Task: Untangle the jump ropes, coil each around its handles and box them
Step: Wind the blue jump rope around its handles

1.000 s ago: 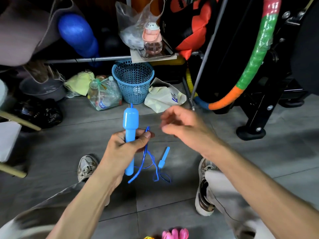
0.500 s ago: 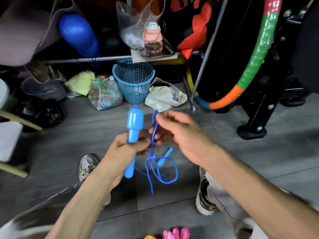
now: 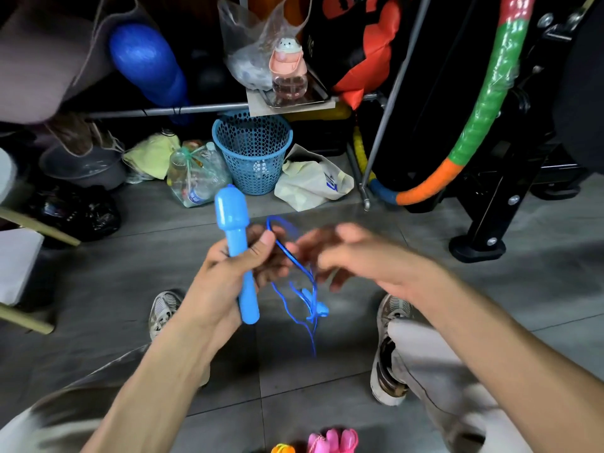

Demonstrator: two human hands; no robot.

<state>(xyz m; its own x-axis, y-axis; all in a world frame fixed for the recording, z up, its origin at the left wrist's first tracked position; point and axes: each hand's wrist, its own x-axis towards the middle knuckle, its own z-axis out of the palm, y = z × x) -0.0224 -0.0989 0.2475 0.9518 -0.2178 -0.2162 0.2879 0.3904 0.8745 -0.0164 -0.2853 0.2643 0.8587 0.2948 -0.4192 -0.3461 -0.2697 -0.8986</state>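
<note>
Left hand [image 3: 225,276] has its fingers and thumb wrapped round a light-blue plastic jump rope handle with a bulbous top [image 3: 236,243], held upright above the grey tiled floor [image 3: 457,289]. The thin blue cord [image 3: 295,266] loops up just right of the thumb, then hangs in a loose tangle with the second light-blue handle [image 3: 315,305] dangling in it. Right hand [image 3: 353,253] sits just beside the loop, fingers half curled toward the cord – it's blurred, so can't tell if it's actually pinching it. Pink plastic handles [image 3: 333,441] poke in at the bottom edge – a blue mesh basket [image 3: 251,152] sits behind.
</note>
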